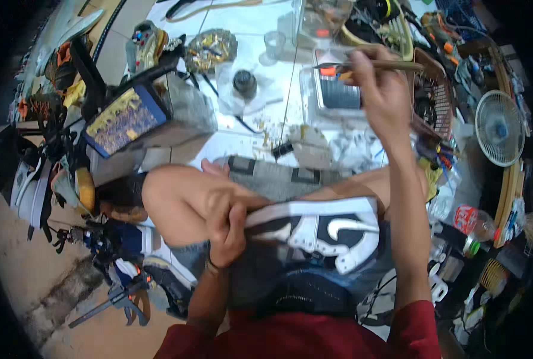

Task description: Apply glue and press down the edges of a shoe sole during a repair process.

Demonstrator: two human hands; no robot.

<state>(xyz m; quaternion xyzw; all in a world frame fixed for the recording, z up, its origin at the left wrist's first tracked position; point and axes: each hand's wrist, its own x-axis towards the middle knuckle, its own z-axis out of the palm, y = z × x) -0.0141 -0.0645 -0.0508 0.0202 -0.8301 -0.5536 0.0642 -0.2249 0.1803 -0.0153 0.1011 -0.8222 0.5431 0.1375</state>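
Note:
A black-and-white sneaker (pixel 353 232) lies on its side across my lap. Beside its left end is my left hand (pixel 223 226), its fingers curled closed and slightly blurred; whatever they may hold is hidden. My right hand (pixel 383 90) is raised ahead and to the right, well away from the shoe. It grips a slim pointed tool (pixel 405 64) with a brown handle, the narrow dark end pointing left. Under that hand sits a clear plastic box (pixel 338 96) with dark contents and orange bits, partly covered by my fingers.
Ahead on the white tiles are a small dark jar (pixel 244 84), a clear cup (pixel 273 45) and a dish of small scraps (pixel 211 51). A brown basket (pixel 440 102), a white fan (pixel 499 128) and a plastic bottle (pixel 474 221) stand right. A blue-edged box (pixel 126 122) and shoes crowd the left.

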